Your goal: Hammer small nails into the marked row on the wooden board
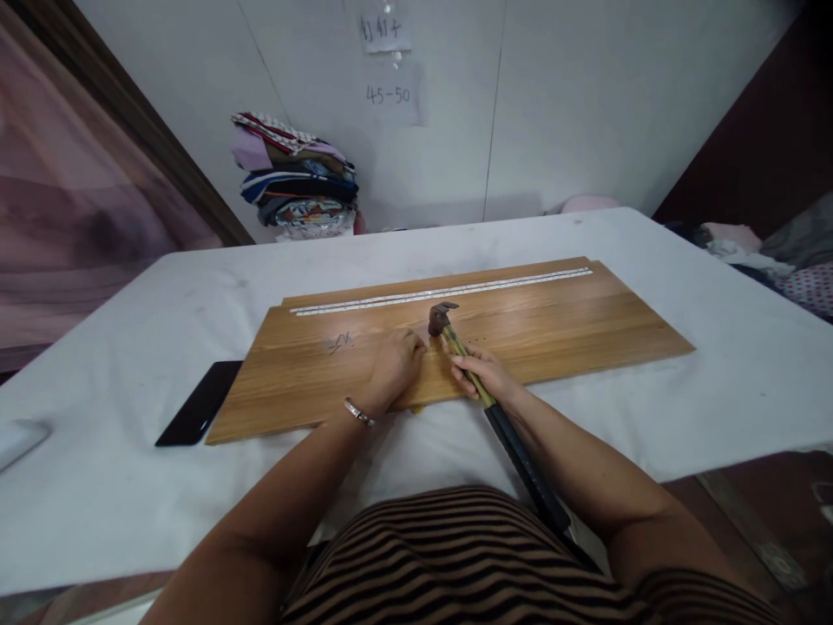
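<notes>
A long wooden board [553, 317] lies on the white-covered table [651, 417]. My right hand [485, 371] is closed round the upper shaft of a hammer [455, 338], close to its rusty head, which sits just above the board. The hammer's black grip runs back toward my body. My left hand [394, 369] rests on the board beside the hammer head, fingers curled and pinched on something too small to make out. A few loose nails [341, 342] lie on the board to the left. A row of small dark dots marks the board to the right of the head.
A silvery strip [442, 291] runs along the board's far edge. A black phone [199, 404] lies flat left of the board. A white object [16, 438] sits at the table's left edge. Folded clothes [296, 178] are stacked against the white wall behind.
</notes>
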Demonstrator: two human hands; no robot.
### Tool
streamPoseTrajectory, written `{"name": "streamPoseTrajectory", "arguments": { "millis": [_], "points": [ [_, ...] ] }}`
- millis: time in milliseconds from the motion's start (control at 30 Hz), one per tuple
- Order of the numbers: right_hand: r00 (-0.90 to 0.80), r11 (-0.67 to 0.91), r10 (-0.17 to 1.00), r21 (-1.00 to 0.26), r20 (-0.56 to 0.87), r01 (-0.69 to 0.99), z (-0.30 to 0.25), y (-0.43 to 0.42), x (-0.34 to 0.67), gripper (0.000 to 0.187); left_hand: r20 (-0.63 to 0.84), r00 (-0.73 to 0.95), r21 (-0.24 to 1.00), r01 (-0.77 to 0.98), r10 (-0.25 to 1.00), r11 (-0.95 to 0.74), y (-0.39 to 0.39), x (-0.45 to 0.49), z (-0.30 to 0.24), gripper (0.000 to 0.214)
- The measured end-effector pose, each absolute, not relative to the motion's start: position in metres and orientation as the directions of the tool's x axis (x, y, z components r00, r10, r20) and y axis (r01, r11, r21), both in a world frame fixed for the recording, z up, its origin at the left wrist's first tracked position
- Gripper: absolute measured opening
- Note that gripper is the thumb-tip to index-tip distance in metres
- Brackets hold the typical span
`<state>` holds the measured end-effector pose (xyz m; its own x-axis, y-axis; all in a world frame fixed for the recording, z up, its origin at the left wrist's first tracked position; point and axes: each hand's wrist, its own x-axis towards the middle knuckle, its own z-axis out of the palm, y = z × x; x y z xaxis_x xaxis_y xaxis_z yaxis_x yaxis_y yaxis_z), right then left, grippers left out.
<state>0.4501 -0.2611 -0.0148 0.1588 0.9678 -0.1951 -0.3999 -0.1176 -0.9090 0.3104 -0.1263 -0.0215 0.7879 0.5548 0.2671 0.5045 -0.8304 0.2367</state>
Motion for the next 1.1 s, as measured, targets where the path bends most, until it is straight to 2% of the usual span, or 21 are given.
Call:
{"name": "streamPoseTrajectory", "arguments": {
  "millis": [267,367,500,733,1100],
  "points": [
    [0.139,-0.113,0.973,-0.906,-0.184,-0.407,-0.017,-0.26,0.451,0.036,0.213,0.85,0.135,0.462,0.481,-0.876,-0.121,0.312,-0.022,0.016],
    [0.145,-0.111,0.972,-0.903,-0.186,-0.416,-0.018,-0.26,0.451,0.037,0.19,0.862,0.048,0.47,0.47,-0.882,-0.119,0.312,-0.021,0.02],
    [0.14,-0.121,0.971,-0.9,-0.195,-0.418,-0.018,-0.26,0.452,0.038,0.138,0.921,-0.069,0.376,0.365,-0.924,-0.11,0.313,-0.021,0.022],
    [0.149,-0.128,0.966,-0.896,-0.209,-0.426,-0.019,-0.26,0.452,0.037,0.049,0.971,-0.048,0.236,0.234,-0.97,-0.092,0.321,-0.022,0.03],
    [0.155,-0.144,0.961,-0.897,-0.227,-0.418,-0.02,-0.26,0.452,0.034,0.101,0.972,-0.023,0.217,0.213,-0.976,-0.091,0.32,-0.032,0.026]
  ]
}}
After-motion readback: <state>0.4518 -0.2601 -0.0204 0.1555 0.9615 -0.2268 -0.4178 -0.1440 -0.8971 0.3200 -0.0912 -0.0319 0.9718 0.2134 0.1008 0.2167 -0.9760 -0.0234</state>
